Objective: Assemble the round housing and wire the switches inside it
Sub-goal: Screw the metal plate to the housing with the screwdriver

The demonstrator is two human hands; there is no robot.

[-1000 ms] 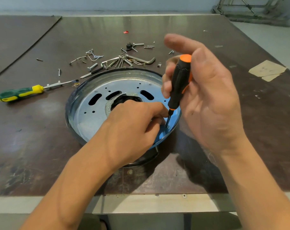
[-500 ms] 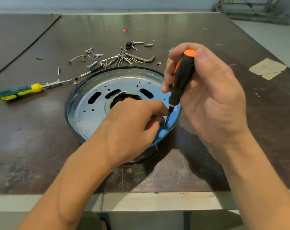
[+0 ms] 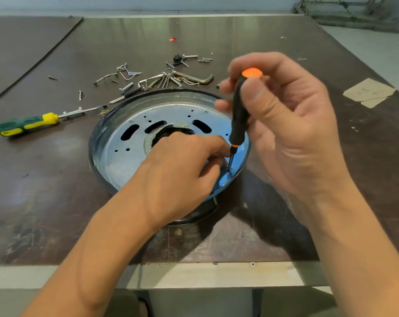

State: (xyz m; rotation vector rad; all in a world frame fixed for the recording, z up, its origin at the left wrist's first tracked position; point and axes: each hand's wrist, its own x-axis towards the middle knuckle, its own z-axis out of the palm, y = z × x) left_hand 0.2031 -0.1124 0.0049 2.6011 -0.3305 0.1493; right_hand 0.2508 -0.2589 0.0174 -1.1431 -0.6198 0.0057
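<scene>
Worktable (image 3: 57, 202): dark, scuffed.
Right hand (image 3: 294, 138): curled round orange-capped screwdriver (image 3: 238, 120) handle.
Left hand (image 3: 182, 172): pinches its shaft.
Risk: tip slips on housing (image 3: 116, 161), jabbing fingertips (image 3: 223, 148).

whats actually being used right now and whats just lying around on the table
In use: round housing, black-and-orange screwdriver in the right hand, left hand curled by its tip.
Lying about: green-and-yellow screwdriver, hex key, loose screws, paper scrap, red bit.
</scene>
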